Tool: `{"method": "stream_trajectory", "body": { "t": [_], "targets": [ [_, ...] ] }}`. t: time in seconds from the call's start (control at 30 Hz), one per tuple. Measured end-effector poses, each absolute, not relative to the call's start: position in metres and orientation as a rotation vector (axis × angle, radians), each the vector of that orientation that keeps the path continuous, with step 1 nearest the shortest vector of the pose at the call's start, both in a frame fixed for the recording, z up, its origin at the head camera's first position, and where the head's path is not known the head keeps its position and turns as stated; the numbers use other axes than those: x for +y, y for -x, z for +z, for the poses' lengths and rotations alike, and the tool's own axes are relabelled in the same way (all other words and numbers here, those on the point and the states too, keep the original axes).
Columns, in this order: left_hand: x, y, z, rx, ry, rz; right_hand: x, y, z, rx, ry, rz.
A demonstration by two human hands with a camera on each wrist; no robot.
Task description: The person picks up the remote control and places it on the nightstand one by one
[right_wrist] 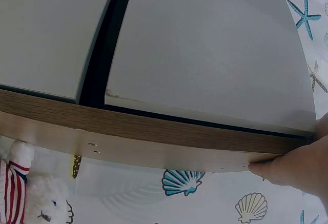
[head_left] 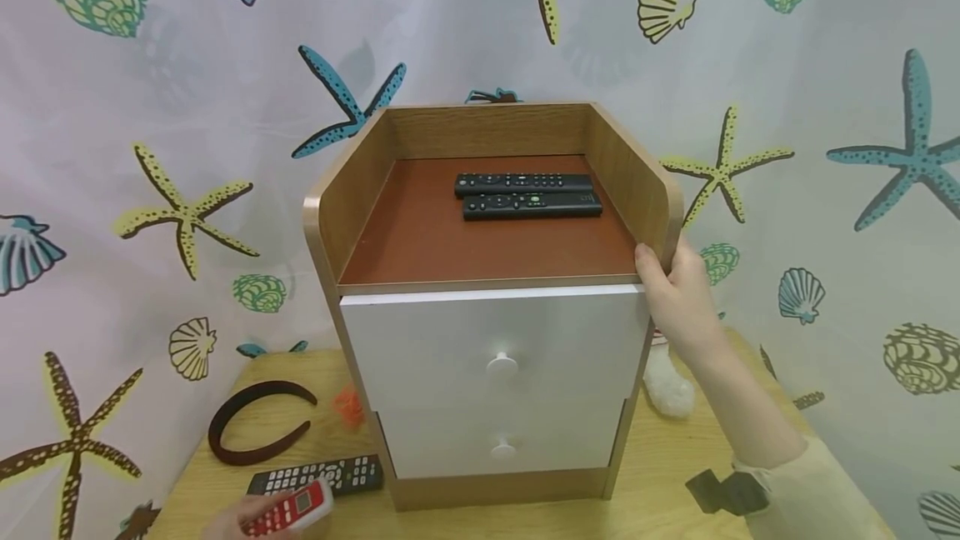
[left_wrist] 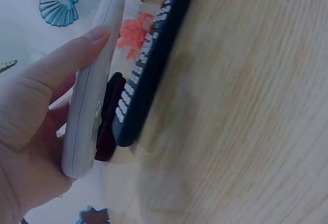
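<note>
My left hand (head_left: 231, 518) holds a red-faced, white-sided remote control (head_left: 302, 507) with a small screen, low at the front left. In the left wrist view the thumb lies along the edge of its pale side. Just behind it, a black remote (head_left: 354, 474) with light buttons lies on the table. My right hand (head_left: 681, 297) grips the right side panel of a small wooden cabinet (head_left: 495, 490), thumb at the front corner of the top. On that brown top two black remotes, one (head_left: 517, 183) behind the other (head_left: 532, 207), lie side by side.
Both white drawers (head_left: 450, 348) have round knobs. Left of the cabinet are a dark headband (head_left: 219, 432) and a fluffy orange item (head_left: 348, 405). A white plush toy (right_wrist: 48, 201) with red stripes lies to its right. Behind hangs a seashell-print curtain (head_left: 480, 40).
</note>
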State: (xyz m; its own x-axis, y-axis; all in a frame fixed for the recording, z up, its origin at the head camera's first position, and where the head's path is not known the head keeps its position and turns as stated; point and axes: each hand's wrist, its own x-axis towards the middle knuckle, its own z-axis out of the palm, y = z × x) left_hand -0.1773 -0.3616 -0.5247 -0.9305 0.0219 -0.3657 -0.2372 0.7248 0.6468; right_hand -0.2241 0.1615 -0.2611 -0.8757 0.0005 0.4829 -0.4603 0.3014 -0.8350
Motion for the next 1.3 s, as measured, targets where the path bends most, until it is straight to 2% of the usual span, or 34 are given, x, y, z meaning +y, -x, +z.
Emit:
{"method": "stream_trajectory", "body": {
  "t": [0.23,0.7,1.3],
  "targets": [
    [-0.352,0.171,-0.504,2.601,0.218,1.03,0.161,0.223,-0.261,-2.182,-0.407,1.604],
    [-0.331,0.151,-0.437,2.496,-0.162,1.177,0.161,0.223,-0.261,-2.183,-0.404,1.601],
    [-0.285,0.13,-0.366,2.558,-0.342,1.151,0.161,0.224,-0.261,-2.19,-0.398,1.588]
  ]
}}
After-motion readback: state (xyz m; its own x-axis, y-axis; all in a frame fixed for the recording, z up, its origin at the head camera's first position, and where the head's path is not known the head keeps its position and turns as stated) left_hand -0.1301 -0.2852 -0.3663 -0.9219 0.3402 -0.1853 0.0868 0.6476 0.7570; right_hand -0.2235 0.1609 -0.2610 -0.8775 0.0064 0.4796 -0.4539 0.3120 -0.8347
